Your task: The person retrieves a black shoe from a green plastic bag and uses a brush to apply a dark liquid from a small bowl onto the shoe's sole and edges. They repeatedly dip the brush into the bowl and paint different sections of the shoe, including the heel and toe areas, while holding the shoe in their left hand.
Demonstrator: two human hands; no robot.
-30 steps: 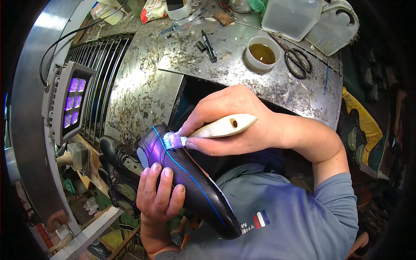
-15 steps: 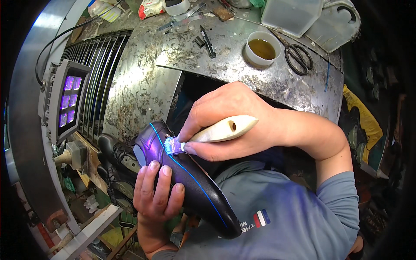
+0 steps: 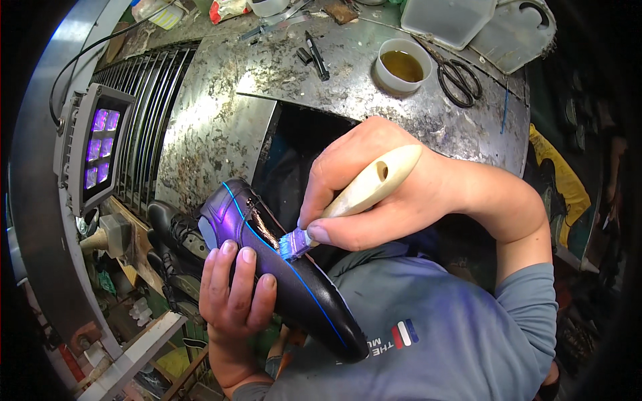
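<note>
A black leather shoe upper lies slanted in front of my body, its toe toward the lower right. A bright blue line runs along its side and glows under violet light. My left hand grips it from below, fingertips pressed on its near side; the thumb is hidden. Between thumb and fingers of my right hand is a paintbrush with a thick pale handle. Its bristles touch the upper just beside the blue line. A wet, shiny strip shows on the leather left of the bristles.
A lamp with violet lights stands at left, near a metal grille. On the stained metal bench are a cup of amber liquid, scissors and a black marker. Black shoes sit at lower left.
The brush in my right hand has slid right and down along the blue line toward the toe, leaving a glossy wet strip behind. My left hand still holds the shoe upper.
</note>
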